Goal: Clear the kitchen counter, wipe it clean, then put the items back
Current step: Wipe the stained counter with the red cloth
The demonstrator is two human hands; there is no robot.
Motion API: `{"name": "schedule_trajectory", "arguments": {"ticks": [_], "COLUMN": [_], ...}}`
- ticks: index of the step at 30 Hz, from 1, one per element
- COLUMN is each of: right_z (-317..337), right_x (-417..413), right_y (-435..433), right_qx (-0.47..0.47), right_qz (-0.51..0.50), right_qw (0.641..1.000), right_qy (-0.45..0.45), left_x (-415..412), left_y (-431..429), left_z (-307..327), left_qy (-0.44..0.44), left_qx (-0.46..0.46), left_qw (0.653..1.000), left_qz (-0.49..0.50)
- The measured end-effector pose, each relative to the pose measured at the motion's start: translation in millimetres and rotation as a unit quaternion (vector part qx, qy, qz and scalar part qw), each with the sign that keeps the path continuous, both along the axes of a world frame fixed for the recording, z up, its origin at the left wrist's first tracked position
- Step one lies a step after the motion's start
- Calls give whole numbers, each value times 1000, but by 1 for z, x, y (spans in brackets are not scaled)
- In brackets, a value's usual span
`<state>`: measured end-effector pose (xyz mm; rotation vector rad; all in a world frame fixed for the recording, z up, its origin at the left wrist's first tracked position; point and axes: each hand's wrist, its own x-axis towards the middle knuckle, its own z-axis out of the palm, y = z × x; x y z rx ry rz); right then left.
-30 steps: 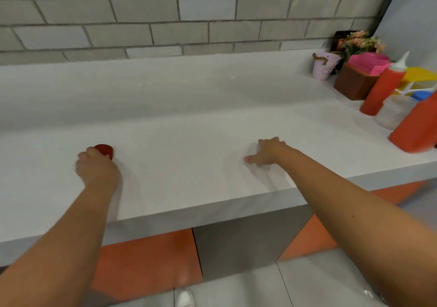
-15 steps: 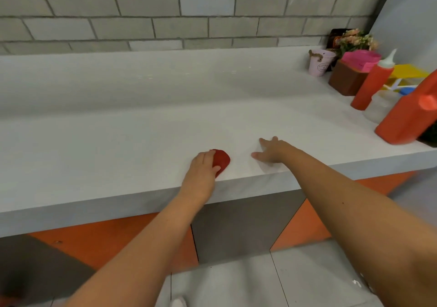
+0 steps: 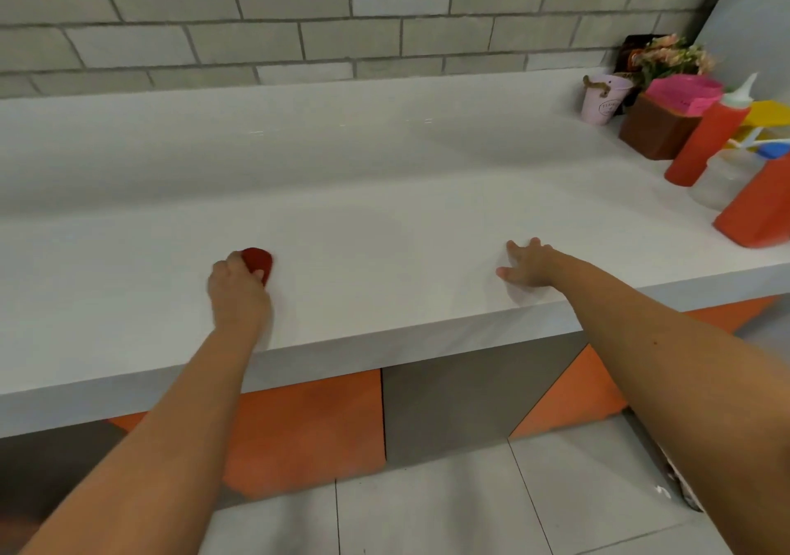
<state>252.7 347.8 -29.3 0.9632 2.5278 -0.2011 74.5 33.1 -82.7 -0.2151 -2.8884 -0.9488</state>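
Observation:
A white kitchen counter (image 3: pixel 384 195) runs across the view under a grey brick wall. My left hand (image 3: pixel 237 293) presses a small dark red cloth (image 3: pixel 258 261) flat onto the counter near its front edge; only the cloth's far end shows past my fingers. My right hand (image 3: pixel 528 266) rests palm down on the counter further right, fingers spread, holding nothing. The cleared items are bunched at the far right end: a red squeeze bottle (image 3: pixel 707 140) with a white nozzle and a larger red bottle (image 3: pixel 759 208) at the frame edge.
At the back right stand a pink pail (image 3: pixel 602 99), a brown box (image 3: pixel 656 127) with pink paper, flowers (image 3: pixel 671 58), and yellow and blue things behind the bottles. Below the counter are orange and grey cabinet fronts (image 3: pixel 308 422) and a tiled floor (image 3: pixel 427 503).
My left hand swept the red cloth right toward my right hand, then back left to its present spot. My right hand stayed planted on the counter.

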Motion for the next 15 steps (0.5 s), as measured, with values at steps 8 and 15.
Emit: {"name": "schedule_trajectory", "arguments": {"ticks": [8,15], "right_z": [1,15], "right_x": [2,1], "right_y": [-27,-48], "right_qx": [-8,-56], "right_qz": [-25,-36], "right_qw": [998,990], "right_qy": [50,122], "left_x": [64,48], "left_y": [63,40], "left_z": [0,19], "left_qy": [-31,-55], "left_qx": [-8,-75], "left_qw": [948,895], "left_qz": [-318,-436]}}
